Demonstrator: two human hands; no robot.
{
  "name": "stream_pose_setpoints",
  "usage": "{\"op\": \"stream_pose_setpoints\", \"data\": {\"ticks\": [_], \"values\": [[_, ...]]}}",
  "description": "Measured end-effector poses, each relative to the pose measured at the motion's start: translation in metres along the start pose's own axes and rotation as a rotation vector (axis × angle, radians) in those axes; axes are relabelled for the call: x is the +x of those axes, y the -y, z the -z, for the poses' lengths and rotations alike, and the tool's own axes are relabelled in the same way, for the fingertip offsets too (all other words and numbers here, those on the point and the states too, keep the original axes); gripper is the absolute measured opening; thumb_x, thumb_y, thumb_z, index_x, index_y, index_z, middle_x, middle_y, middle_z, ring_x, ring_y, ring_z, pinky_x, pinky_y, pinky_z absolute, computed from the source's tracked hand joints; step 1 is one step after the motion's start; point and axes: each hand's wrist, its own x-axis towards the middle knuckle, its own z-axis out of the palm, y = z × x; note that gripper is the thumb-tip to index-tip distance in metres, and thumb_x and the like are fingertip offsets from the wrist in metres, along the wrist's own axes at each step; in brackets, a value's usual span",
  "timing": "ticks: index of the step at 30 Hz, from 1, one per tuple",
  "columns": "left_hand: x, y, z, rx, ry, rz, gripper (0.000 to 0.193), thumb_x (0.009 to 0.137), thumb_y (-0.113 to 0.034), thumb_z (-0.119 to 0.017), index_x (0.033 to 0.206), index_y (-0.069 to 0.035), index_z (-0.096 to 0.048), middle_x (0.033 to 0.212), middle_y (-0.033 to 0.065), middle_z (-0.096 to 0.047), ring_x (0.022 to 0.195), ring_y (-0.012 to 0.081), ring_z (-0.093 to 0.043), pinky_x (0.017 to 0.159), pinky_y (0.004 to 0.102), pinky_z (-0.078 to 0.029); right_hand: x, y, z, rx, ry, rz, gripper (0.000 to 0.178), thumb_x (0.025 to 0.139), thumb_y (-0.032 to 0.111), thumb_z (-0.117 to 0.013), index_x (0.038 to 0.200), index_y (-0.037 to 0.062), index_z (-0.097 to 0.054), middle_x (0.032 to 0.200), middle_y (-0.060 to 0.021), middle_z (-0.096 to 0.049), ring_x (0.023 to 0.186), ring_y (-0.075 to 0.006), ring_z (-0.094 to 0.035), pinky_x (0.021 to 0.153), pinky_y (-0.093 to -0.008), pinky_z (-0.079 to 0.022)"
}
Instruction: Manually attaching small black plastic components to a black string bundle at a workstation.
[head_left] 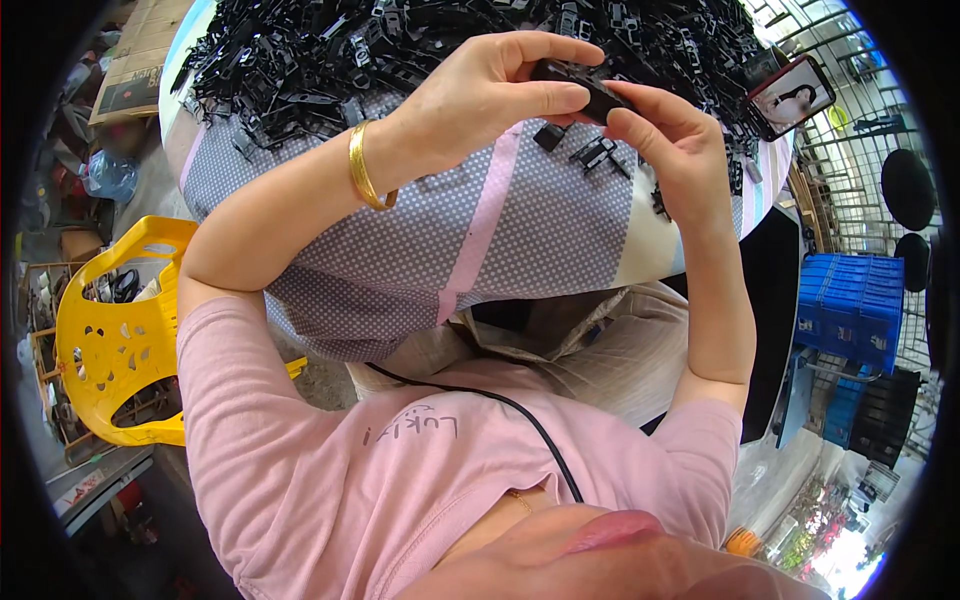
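Observation:
Between my two hands, above the near part of the table, is a small black plastic piece (590,92), oblong in outline. My left hand (465,100), with a gold bracelet at the wrist, pinches its left end between thumb and fingers. The thumb and fingertips of my right hand (680,140) close on its right end. My fingers cover part of the piece, so its exact kind does not show. Beneath and beyond my hands spreads a heap of black plastic parts (290,75). A few loose black parts (597,153) lie on the dotted cloth (390,250) just below my hands.
A phone (797,98) with a lit screen stands at the table's right edge. To the left is a yellow plastic chair (125,340); cardboard (140,55) lies at far left. Blue crates (850,310) and wire mesh (850,215) are at right. A black cable (500,394) crosses my shirt.

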Motion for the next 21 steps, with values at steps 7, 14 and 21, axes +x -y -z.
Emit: {"op": "stream_pose_setpoints", "data": {"ticks": [7,14,21], "values": [[0.006,-0.001,-0.005,-0.044,0.093,0.026,0.036,0.086,-0.018,-0.06,0.118,-0.004,-0.053,0.105,0.0092,-0.059,0.092,0.0153,-0.06,0.082,0.0262,-0.051,-0.016,0.039,0.038,-0.187,0.177,-0.137,0.024,0.078,0.01,-0.062,0.098,-0.0029,-0.062,0.085,-0.0078,-0.064,0.073,-0.011,-0.059,0.068,-0.0218,-0.047],[-0.007,0.009,-0.006,0.986,0.068,-0.338,0.038,0.079,-0.03,-0.063,0.105,-0.004,-0.058,0.094,0.014,-0.055,0.09,0.0288,-0.053,0.082,0.0353,-0.045,-0.045,0.043,0.02,-0.488,0.892,0.218,0.015,0.072,0.014,-0.067,0.083,0.0034,-0.063,0.068,-0.0101,-0.06,0.063,-0.0239,-0.06,0.056,-0.0314,-0.046],[-0.005,0.015,-0.009,1.236,0.053,-0.172,0.032,0.077,-0.026,-0.063,0.091,0.002,-0.058,0.09,0.0137,-0.054,0.095,0.0289,-0.051,0.083,0.0349,-0.045,-0.026,0.024,0.007,-0.596,0.259,0.14,0.025,0.068,0.014,-0.071,0.089,0.0032,-0.063,0.082,-0.009,-0.062,0.071,-0.0223,-0.058,0.06,-0.0324,-0.048]]}}
